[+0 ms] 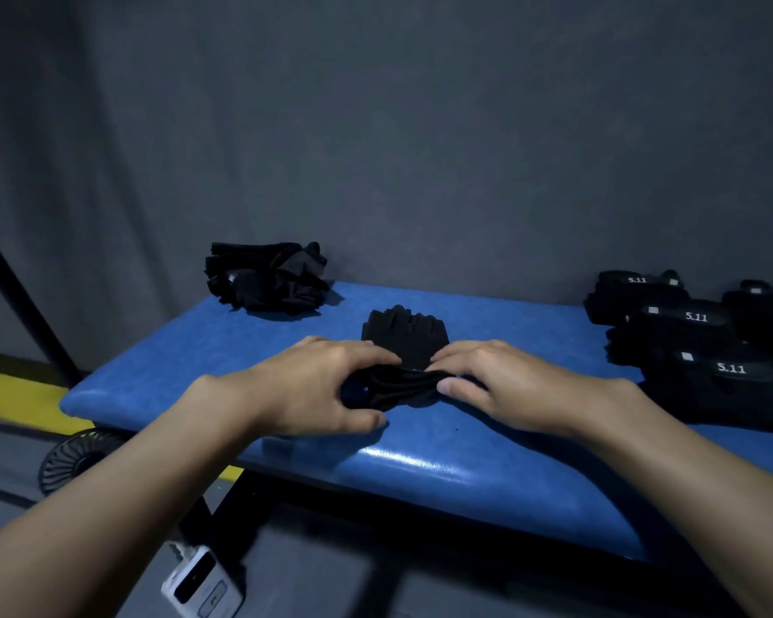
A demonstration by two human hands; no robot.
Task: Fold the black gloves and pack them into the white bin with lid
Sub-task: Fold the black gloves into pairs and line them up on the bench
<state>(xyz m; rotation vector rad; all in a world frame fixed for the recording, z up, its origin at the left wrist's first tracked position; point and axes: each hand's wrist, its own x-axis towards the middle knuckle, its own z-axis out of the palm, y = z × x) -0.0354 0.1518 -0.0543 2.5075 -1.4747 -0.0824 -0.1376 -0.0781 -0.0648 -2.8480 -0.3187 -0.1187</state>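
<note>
A black glove (405, 336) lies in the middle of the blue padded bench (420, 466), fingers pointing away from me. My left hand (318, 385) grips the glove's near edge from the left, thumb below and fingers above. My right hand (492, 385) pinches the same rolled-up near edge from the right. A loose heap of black gloves (266, 278) sits at the bench's far left corner. Folded black gloves marked "5.11" (697, 336) are stacked on the right. No white bin is in view.
A grey wall stands right behind the bench. Below the bench's left end lies a round black fan (79, 457) on the floor, near a yellow floor stripe (14, 390). A small white device (202, 586) is at the bottom. A black pole (23, 296) slants at the left.
</note>
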